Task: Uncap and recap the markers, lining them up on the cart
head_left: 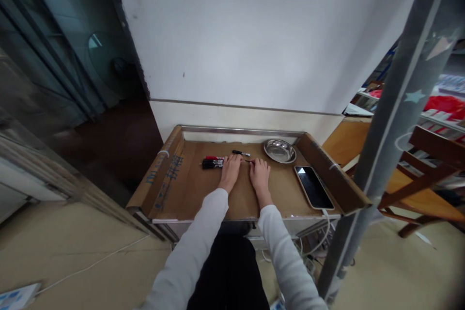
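Observation:
Both of my hands rest close together over the cardboard-lined table. A thin dark rod, perhaps part of a pen, spans the small gap between their fingertips. My left hand is closed at its left end, and my right hand pinches its right end. Just beyond the left fingers lies a short black pen or pen barrel. Beside my left hand is a row of black pens, partly hidden by that hand, with a red pen at its far side.
A round steel dish sits at the back right. Nearer the right edge lies a phone with a white cable hanging off the front. Raised cardboard sides border the table. A grey post stands at the right, near a wooden chair.

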A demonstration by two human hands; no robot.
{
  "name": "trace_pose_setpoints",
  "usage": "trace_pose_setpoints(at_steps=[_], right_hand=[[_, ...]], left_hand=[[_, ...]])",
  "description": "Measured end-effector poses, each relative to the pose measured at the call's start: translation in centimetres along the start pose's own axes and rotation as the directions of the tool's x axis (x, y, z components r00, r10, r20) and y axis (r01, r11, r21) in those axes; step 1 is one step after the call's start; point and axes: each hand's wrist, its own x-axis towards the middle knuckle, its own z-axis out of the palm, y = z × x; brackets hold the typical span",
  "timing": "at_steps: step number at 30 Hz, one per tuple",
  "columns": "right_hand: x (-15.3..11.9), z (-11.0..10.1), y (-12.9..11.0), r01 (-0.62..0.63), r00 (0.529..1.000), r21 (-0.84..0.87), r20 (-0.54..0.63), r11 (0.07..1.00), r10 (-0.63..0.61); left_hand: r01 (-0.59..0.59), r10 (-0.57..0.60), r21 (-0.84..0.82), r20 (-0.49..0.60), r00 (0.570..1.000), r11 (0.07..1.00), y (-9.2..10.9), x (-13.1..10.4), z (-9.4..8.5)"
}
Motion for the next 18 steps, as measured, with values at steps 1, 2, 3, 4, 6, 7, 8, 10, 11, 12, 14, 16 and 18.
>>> trace_pose_setpoints(at_steps=[1,2,3,4,6,7,8,10,11,12,14,16,18], right_hand=[[0.01,0.02,0.03,-0.009,1.0,0.002,-0.003,1.0,0.009],[0.03,0.05,0.06,-0.013,1.0,0.005,-0.005,1.0,0.013],[0.04,0.09,0.09,-0.011,1.0,0.01,-0.007,1.0,0.011],[0.06,0.11,0.12,-0.007,1.0,0.016,-0.009,1.0,0.007],[0.07,0.11,0.14,0.005,1.0,0.033,-0.014,0.999,-0.004],[0.07,0.07,0.12,0.015,1.0,0.043,-0.017,0.999,-0.014],[0.05,-0.01,0.09,0.027,0.999,0.052,-0.019,0.998,-0.026],[0.0,-0.22,-0.03,0.057,0.998,0.069,-0.018,0.996,-0.056],[-0.04,-0.34,-0.1,0.072,0.997,0.079,-0.014,0.994,-0.071],[-0.07,-0.46,-0.16,0.087,0.996,0.09,-0.007,0.992,-0.087],[-0.12,-0.63,-0.24,0.116,0.993,0.112,0.006,0.987,-0.117],[-0.14,-0.7,-0.22,0.132,0.991,0.124,0.011,0.983,-0.135],[-0.16,-0.7,-0.12,0.123,0.992,0.12,0.007,0.985,-0.125]], left_hand=[[0.006,-0.007,-0.003,-0.01,1.0,1.0,-0.02,0.02,0.04],[0.008,-0.008,-0.007,-0.022,1.0,1.0,-0.05,0.04,0.1],[0.005,-0.005,-0.01,-0.035,0.999,1.0,-0.07,0.05,0.18],[0.001,-0.002,-0.013,-0.046,0.999,1.0,-0.08,0.06,0.26],[-0.011,0.01,-0.018,-0.054,0.999,1.0,-0.09,0.05,0.36],[-0.023,0.022,-0.021,-0.05,0.999,1.0,-0.08,0.03,0.37],[-0.037,0.036,-0.023,-0.043,0.998,0.999,-0.06,0.01,0.35],[-0.067,0.066,-0.029,-0.029,0.997,0.997,-0.02,-0.04,0.2],[-0.077,0.076,-0.032,-0.026,0.997,0.997,0.01,-0.07,0.1],[-0.085,0.084,-0.035,-0.024,0.996,0.996,0.03,-0.1,-0.01],[-0.095,0.094,-0.047,-0.02,0.995,0.994,0.08,-0.14,-0.19],[-0.101,0.1,-0.061,-0.02,0.995,0.993,0.17,-0.14,-0.24],[-0.071,0.069,-0.064,-0.044,0.997,0.995,0.26,-0.09,-0.12]])
